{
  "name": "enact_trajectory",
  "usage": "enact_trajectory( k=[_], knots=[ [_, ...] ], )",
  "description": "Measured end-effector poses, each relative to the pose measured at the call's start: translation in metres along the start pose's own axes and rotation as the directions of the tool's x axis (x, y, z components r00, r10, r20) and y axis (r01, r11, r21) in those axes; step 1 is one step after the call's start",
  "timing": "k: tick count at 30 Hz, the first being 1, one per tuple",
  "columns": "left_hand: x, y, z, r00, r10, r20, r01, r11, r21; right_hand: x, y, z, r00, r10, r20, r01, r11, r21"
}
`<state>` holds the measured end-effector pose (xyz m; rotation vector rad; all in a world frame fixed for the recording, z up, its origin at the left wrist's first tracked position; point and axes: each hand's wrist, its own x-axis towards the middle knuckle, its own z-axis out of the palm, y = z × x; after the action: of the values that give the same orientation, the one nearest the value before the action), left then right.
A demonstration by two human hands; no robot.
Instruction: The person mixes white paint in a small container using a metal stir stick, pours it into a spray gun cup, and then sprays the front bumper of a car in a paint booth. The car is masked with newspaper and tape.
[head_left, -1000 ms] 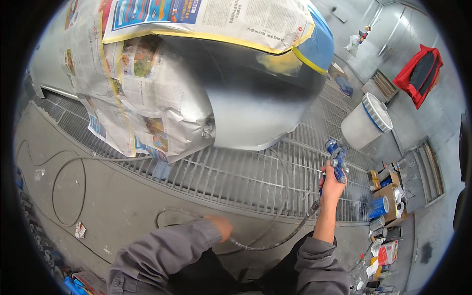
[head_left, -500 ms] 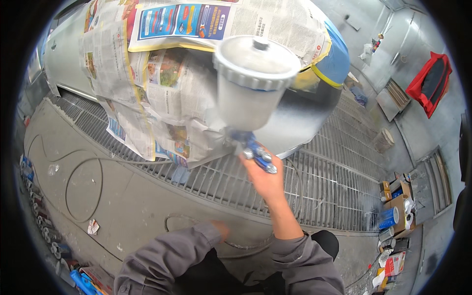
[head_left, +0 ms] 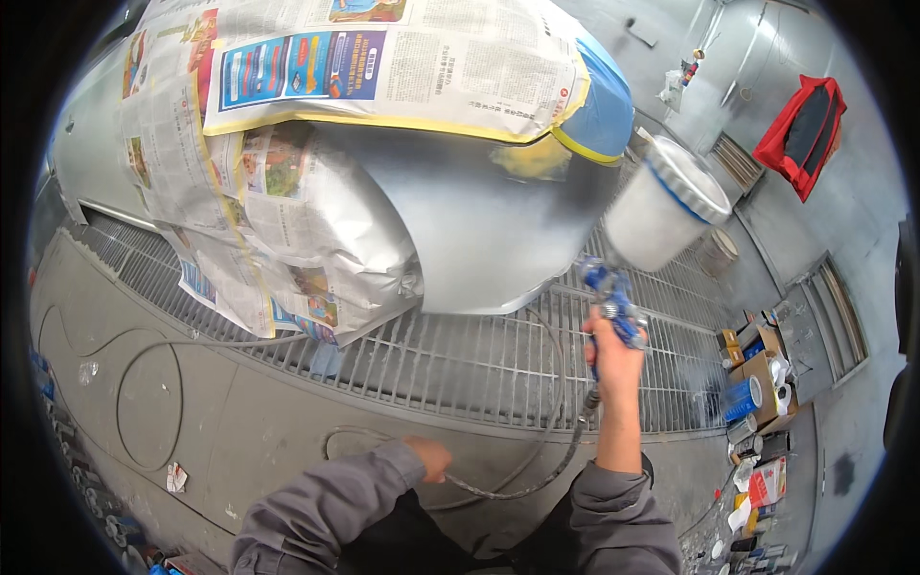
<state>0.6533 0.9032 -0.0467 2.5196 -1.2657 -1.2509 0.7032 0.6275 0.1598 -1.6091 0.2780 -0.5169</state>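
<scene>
My right hand [head_left: 616,362] is wrapped round the grip of a blue spray gun [head_left: 613,295]. On top of the gun a large whitish paint cup [head_left: 663,213] with a ribbed lid leans to the right. To the left of the gun, a little apart from it, is a car's silver-grey fender [head_left: 479,235], with a yellowish patch near its upper edge. Newspaper masking [head_left: 450,81] edged with yellow tape covers the panels around it. Low in the middle, my left hand [head_left: 428,459] is closed on the air hose [head_left: 498,494], which runs up to the gun's grip.
Metal floor grating [head_left: 450,359] lies beneath the car, and hose loops [head_left: 125,383] cross the grey floor on the left. Boxes and cans [head_left: 762,393] line the right wall. A red-and-black cloth item [head_left: 803,134] hangs there. Several cans stand along the left rim.
The spray gun in my right hand has moved right, from in front of the fender to past its right edge, and its cup now tilts right. More of the left hand shows.
</scene>
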Motion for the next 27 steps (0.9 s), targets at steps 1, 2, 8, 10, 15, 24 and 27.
enact_trajectory(
  k=[1,2,8,10,15,24,27],
  knots=[
    [0.001,0.002,-0.002,1.0,0.006,-0.025,-0.006,1.0,-0.008,0.005,0.0,-0.016,0.999,-0.013,-0.043,0.013,1.0,-0.019],
    [0.0,0.005,-0.003,0.999,0.009,-0.05,-0.01,1.0,-0.015,0.009,0.0,-0.031,0.997,-0.002,-0.083,-0.001,0.999,-0.033],
    [-0.013,-0.016,0.0,0.944,-0.07,-0.323,0.032,0.992,-0.122,0.018,-0.007,-0.056,0.947,-0.075,-0.312,0.066,0.997,-0.038],
    [-0.025,-0.038,0.005,0.894,-0.004,-0.448,-0.041,0.995,-0.09,0.008,-0.012,-0.04,0.971,-0.07,-0.229,0.057,0.996,-0.062],
    [-0.085,-0.094,0.02,0.802,0.09,-0.59,-0.112,0.994,-0.001,-0.028,-0.035,0.042,0.998,-0.056,0.014,0.057,0.997,-0.056],
    [-0.2,-0.119,0.049,0.686,-0.079,-0.723,-0.002,0.994,-0.111,-0.065,-0.094,0.2,0.881,-0.031,0.473,0.028,1.0,0.015],
    [-0.203,-0.116,0.052,0.702,-0.097,-0.705,0.008,0.992,-0.128,-0.059,-0.111,0.221,0.796,-0.06,0.602,-0.005,0.994,0.105]
  ],
)
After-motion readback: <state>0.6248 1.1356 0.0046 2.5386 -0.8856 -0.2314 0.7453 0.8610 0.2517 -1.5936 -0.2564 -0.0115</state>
